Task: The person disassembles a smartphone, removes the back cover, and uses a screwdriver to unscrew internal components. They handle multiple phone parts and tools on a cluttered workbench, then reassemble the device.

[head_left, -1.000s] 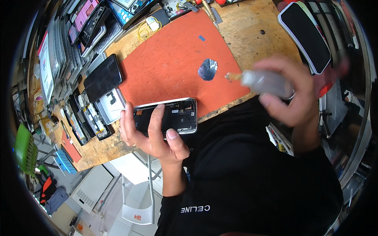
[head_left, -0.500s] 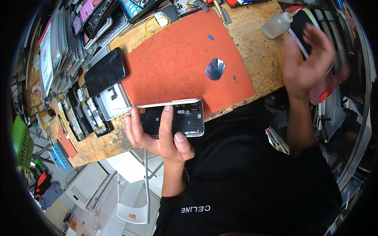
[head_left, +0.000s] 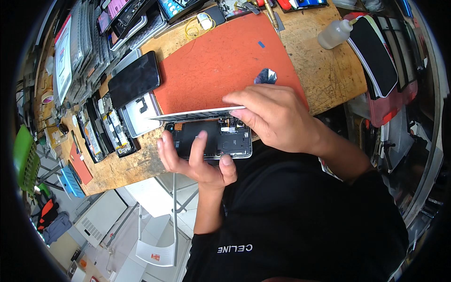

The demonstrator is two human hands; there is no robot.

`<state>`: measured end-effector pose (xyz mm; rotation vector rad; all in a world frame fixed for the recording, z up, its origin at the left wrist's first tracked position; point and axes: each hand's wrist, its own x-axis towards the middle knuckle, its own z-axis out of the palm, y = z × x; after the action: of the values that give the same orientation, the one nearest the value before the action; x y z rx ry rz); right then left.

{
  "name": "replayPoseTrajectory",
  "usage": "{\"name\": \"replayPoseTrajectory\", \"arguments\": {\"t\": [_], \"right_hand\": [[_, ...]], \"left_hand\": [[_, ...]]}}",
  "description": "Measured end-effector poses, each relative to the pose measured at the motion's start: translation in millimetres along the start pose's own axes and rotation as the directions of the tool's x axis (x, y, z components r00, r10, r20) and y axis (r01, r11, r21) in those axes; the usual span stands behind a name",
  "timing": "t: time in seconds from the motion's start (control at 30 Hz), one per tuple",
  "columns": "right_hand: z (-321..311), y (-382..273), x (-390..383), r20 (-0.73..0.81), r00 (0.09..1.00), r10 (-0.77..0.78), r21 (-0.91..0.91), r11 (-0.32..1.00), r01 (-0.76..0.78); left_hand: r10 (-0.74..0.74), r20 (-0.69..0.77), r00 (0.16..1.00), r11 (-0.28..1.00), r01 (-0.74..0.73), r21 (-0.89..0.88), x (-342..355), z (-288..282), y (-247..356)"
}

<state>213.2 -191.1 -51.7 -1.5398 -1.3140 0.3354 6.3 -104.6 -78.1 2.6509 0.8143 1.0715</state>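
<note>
An opened phone (head_left: 235,143) rests in my left hand (head_left: 202,171), held at the near edge of the orange mat (head_left: 211,61). Its thumb is at the near side, and one finger reaches over the dark inside with its battery and circuit parts. A light-edged panel (head_left: 197,114) stands tilted up along the phone's far side. Between thumb and fingers, my right hand (head_left: 282,120) grips the panel's right end. Just behind that hand lies a crumpled shiny dark piece (head_left: 266,76), partly hidden.
Left of the mat are a black phone (head_left: 134,80), a white tray (head_left: 141,113) and opened phone bodies (head_left: 115,129). A squeeze bottle (head_left: 334,34) stands at the far right. Stacked clear packs (head_left: 87,51) fill the left; a yellow wire (head_left: 191,29) lies behind.
My right hand came in from the far right and took hold of the panel. The panel has swung further up from the phone, showing more of the inside. My left hand keeps its hold.
</note>
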Motion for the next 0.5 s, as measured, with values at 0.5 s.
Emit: {"name": "replayPoseTrajectory", "arguments": {"t": [0.5], "right_hand": [[0.4,0.5,2.3,0.009,0.991,0.132,0.043,0.99,-0.132]], "left_hand": [[0.146,0.143,0.979,0.988,-0.136,-0.075,-24.7,-13.4,-24.5]]}}
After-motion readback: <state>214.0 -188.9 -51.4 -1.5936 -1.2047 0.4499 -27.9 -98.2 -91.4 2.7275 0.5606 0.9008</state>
